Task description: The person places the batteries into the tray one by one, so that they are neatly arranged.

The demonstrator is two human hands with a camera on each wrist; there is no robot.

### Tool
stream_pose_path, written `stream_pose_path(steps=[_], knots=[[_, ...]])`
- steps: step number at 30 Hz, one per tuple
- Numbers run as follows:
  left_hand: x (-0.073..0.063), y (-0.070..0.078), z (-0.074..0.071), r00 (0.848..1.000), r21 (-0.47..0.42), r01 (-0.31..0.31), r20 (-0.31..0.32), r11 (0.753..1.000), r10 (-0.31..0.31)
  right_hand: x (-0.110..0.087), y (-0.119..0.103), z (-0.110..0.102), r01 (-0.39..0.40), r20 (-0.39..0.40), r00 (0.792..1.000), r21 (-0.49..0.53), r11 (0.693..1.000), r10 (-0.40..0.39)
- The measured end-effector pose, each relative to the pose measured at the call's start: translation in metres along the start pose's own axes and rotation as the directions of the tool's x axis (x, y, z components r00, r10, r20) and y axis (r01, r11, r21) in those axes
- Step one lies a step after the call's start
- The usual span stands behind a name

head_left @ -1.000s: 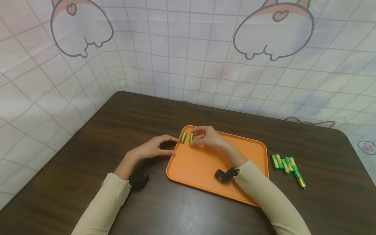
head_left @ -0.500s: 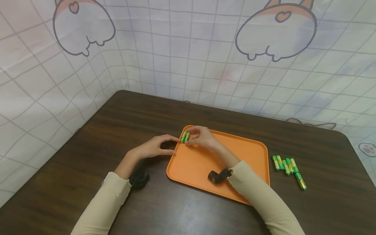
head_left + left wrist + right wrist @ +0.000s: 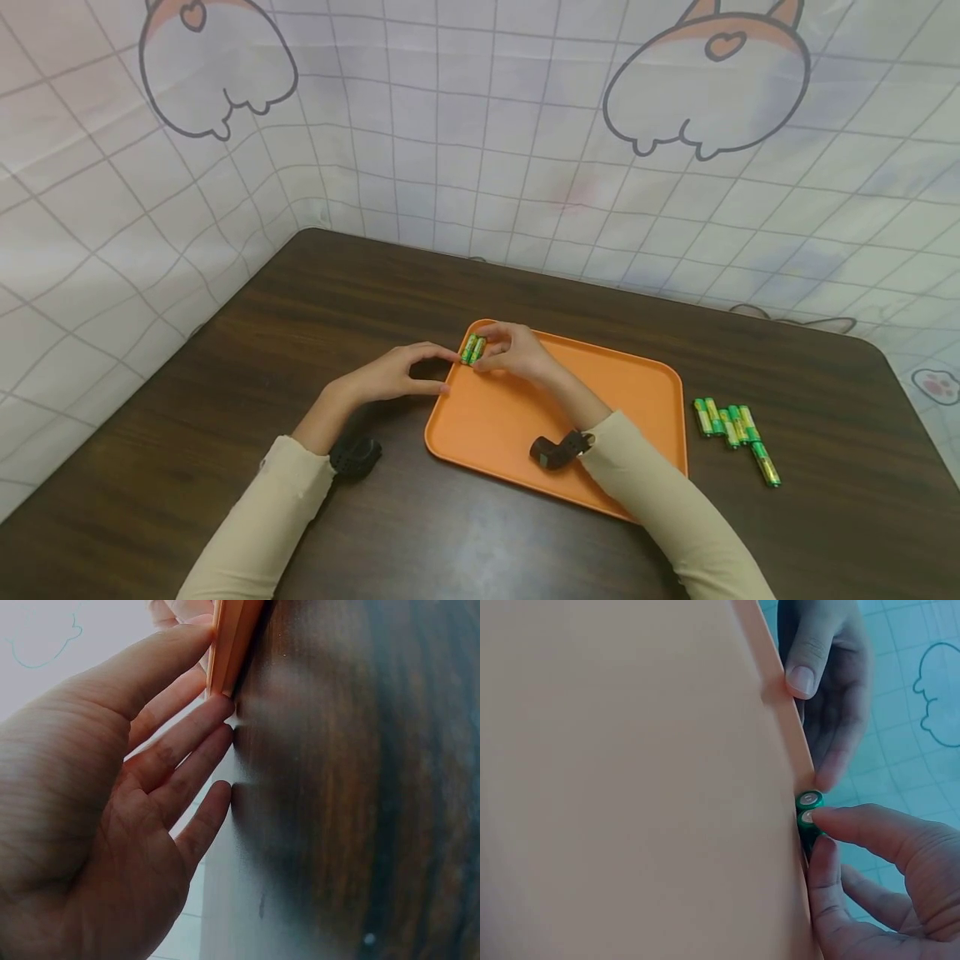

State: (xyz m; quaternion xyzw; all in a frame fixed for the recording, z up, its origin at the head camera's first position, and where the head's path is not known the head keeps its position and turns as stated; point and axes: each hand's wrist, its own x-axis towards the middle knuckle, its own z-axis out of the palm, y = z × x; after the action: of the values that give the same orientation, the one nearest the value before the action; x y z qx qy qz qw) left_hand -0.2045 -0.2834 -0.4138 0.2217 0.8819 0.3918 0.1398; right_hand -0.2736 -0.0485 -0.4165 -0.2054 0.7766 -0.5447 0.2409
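An orange tray (image 3: pixel 570 417) lies on the dark wooden table, with two green-and-yellow batteries side by side in its far left corner. My right hand (image 3: pixel 517 354) pinches the right battery (image 3: pixel 478 350) between thumb and fingers. The left battery (image 3: pixel 468 348) lies against it, along the rim. In the right wrist view their round ends show close together, the held battery (image 3: pixel 807 818) nearest my fingertips. At the tray's left edge my left hand (image 3: pixel 386 377) touches the rim with thumb and fingertips, fingers fairly straight. Its lower fingers (image 3: pixel 206 821) rest on the table in the left wrist view.
Several more green-and-yellow batteries (image 3: pixel 731 423) lie in a loose group on the table, right of the tray. One battery (image 3: pixel 766 463) sits nearer the front of that group. A white grid-patterned curtain (image 3: pixel 525 125) stands behind the table (image 3: pixel 360 283) and to its left.
My right hand has slid its battery leftward along the tray, closing the gap to the other one. Over the last half second both hands have stayed nearly still.
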Motion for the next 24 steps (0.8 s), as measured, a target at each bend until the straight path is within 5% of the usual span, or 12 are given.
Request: stream_pose_path(steps=[12,24], knots=[[0.000,-0.001,0.000,1.000,0.004,-0.004,-0.002,1.000,0.004,-0.005,-0.001,0.000,-0.005,-0.026,1.000,0.032,0.999,0.006],[-0.001,0.001,0.000,1.000,-0.003,-0.016,-0.016,1.000,0.016,-0.017,0.000,-0.007,-0.014,-0.061,0.998,0.172,0.985,0.024]])
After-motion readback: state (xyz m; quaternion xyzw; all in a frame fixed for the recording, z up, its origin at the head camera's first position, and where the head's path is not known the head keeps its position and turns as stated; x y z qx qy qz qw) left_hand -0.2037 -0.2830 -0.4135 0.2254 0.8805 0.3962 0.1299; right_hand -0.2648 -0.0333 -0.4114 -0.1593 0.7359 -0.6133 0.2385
